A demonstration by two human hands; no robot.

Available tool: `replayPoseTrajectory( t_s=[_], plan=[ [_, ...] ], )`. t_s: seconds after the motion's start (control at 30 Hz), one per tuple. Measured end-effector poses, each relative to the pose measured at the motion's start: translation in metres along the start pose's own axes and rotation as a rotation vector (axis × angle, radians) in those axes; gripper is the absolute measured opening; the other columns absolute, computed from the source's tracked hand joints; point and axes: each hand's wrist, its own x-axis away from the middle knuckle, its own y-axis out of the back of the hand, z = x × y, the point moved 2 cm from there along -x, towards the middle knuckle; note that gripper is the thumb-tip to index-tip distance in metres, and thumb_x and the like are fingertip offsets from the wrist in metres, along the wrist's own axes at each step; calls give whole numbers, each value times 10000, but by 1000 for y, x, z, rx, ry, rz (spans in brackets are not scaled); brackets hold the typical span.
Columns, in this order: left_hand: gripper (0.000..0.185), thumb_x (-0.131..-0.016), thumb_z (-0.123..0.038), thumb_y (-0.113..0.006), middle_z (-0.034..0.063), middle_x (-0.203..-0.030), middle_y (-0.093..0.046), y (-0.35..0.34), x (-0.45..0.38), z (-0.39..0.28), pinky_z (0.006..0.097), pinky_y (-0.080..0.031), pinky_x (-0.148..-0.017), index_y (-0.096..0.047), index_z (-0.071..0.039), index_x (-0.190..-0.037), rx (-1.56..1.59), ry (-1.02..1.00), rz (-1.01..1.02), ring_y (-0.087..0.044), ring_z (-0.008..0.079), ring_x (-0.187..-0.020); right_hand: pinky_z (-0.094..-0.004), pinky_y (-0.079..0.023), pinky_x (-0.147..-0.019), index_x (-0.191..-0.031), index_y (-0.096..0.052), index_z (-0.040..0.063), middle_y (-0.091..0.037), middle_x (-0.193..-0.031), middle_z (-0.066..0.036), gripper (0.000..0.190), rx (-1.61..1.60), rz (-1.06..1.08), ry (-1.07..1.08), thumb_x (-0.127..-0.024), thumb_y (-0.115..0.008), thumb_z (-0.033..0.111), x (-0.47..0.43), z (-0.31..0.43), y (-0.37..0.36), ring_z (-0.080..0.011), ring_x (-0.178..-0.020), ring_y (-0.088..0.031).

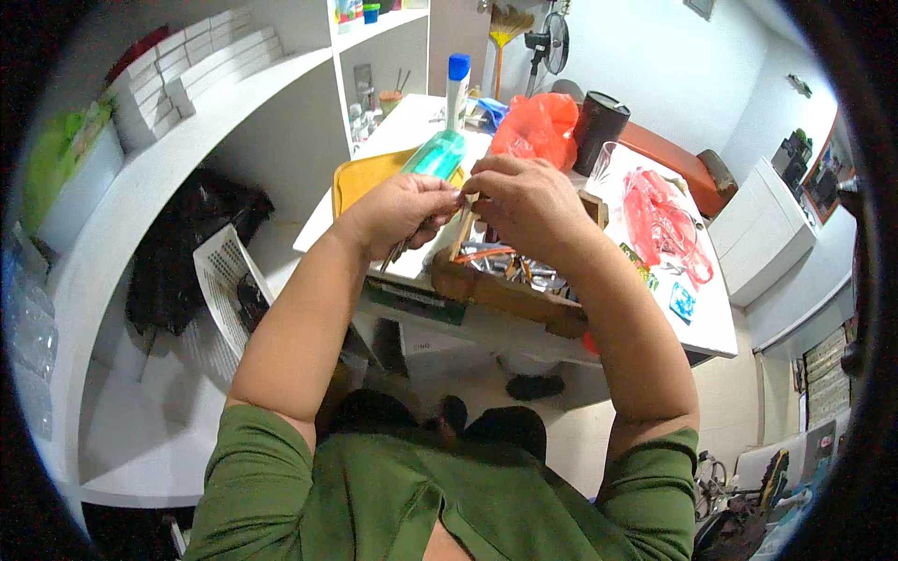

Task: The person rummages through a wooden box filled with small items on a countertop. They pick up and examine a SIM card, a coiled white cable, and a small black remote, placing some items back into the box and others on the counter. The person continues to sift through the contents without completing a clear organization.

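Observation:
My left hand (pixel 403 210) is closed around several thin metal pieces (pixel 394 257), their ends poking out below the palm; what they are exactly is hidden. Fingertips of my right hand (pixel 530 200) meet those of the left above the table, and whether something is pinched between them is too small to tell. Below my right hand stands a wooden box (pixel 491 291) holding a jumble of metal utensils or tools (pixel 533 272) and an orange strip (pixel 485 254). Just beyond my left hand lies a yellow tray (pixel 351 184), with a clear green bottle (pixel 438 156) over it.
A blue-capped bottle (pixel 457 91), red plastic bag (pixel 537 126), black cylinder (pixel 600 130) and clear glass (pixel 602 168) stand on the white table (pixel 708 329). Another red bag (pixel 663 217) and a blue packet (pixel 682 303) lie right. White shelving (pixel 210 112) curves along the left; a white basket (pixel 228 294) leans below.

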Motion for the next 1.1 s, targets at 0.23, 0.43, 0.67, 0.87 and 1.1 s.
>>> replayPoseTrajectory(
  t_s=[0.23, 0.43, 0.67, 0.87, 1.1],
  plan=[
    [176, -822, -247, -562, -45, -521, -420, -2, 5, -3, 183, -241, -329, -531, -99, -731, -120, 46, -75, -340, 40, -368, -399, -442, -697, -788, -590, 93, -590, -810, -64, 111, 64, 37, 1, -733, -566, 186, -3, 3, -4, -260, -772, -582],
    [215, -789, -286, -599, -28, -527, -446, 8, 1, -8, 191, -239, -328, -534, -109, -686, -197, 133, -46, -358, 53, -370, -387, -457, -658, -769, -597, 94, -599, -820, -69, 107, 79, 96, -85, -738, -548, 184, -7, 11, -3, -276, -730, -587],
    [186, -779, -244, -590, -17, -531, -447, 20, 1, -8, 207, -234, -329, -531, -90, -694, -152, 128, -43, -358, 60, -377, -387, -465, -650, -769, -602, 96, -588, -892, -62, 101, 15, 113, -82, -740, -567, 186, -4, 13, -6, -276, -767, -585],
    [239, -770, -319, -622, -18, -533, -433, 18, 7, -7, 203, -248, -341, -547, -96, -729, -224, 155, -87, -356, 56, -394, -380, -471, -660, -781, -610, 86, -580, -930, -54, 107, 14, 7, -21, -741, -581, 181, 3, 11, -3, -265, -796, -585],
    [191, -781, -281, -591, -26, -533, -429, 5, 8, -9, 202, -256, -350, -552, -102, -726, -381, 125, -56, -365, 61, -405, -376, -483, -660, -784, -612, 80, -584, -923, -64, 130, -3, 18, -40, -740, -568, 194, 2, 12, -11, -268, -793, -587]
  ],
)
